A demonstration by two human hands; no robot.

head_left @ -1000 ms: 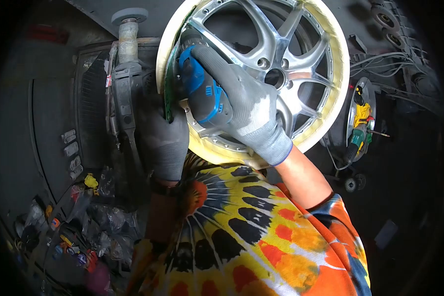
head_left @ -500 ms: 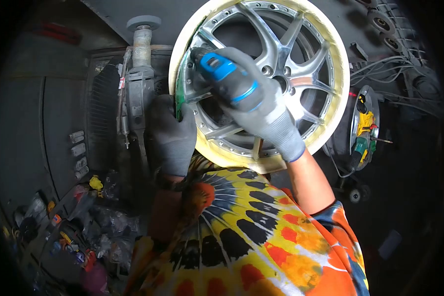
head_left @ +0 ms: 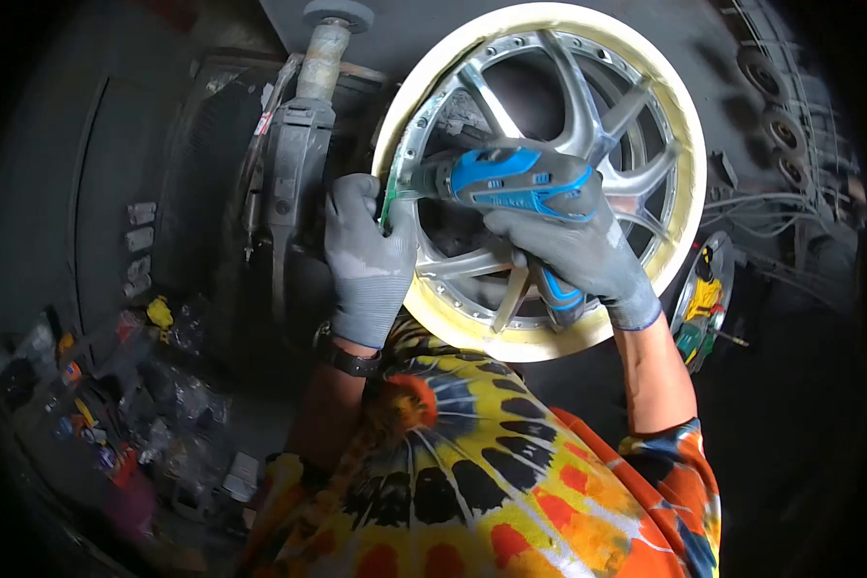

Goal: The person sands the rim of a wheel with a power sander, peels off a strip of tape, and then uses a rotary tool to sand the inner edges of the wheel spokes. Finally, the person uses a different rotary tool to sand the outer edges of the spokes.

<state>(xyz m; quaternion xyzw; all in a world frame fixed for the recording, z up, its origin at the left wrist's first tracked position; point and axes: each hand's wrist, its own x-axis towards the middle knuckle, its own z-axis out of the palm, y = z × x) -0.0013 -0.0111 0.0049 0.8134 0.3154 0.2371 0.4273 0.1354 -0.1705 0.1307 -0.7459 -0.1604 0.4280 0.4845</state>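
Note:
A silver multi-spoke wheel rim [head_left: 615,140] with a pale yellow outer lip faces up in front of me. My right hand [head_left: 588,241], in a grey glove, wraps the handle of a blue and black cordless drill [head_left: 520,178]. The drill's front end points left, at the inner side of the lip. There a narrow green strip [head_left: 391,197] runs along the rim. My left hand [head_left: 368,236], also gloved, is closed at the left edge of the rim, with the strip between thumb and fingers. What the drill's tip touches is hard to make out.
Left of the rim stands a dusty grey machine [head_left: 301,159] with a round wheel [head_left: 337,13] on top. Plastic bags and mixed items [head_left: 173,395] lie at lower left. On the right are cables [head_left: 766,207] and a round tray [head_left: 727,265] holding yellow and green tools.
The drill has swung from pointing up-left to lying nearly level, pointing left. My right hand has moved right and down. The view has shifted, and less of the green strip shows.

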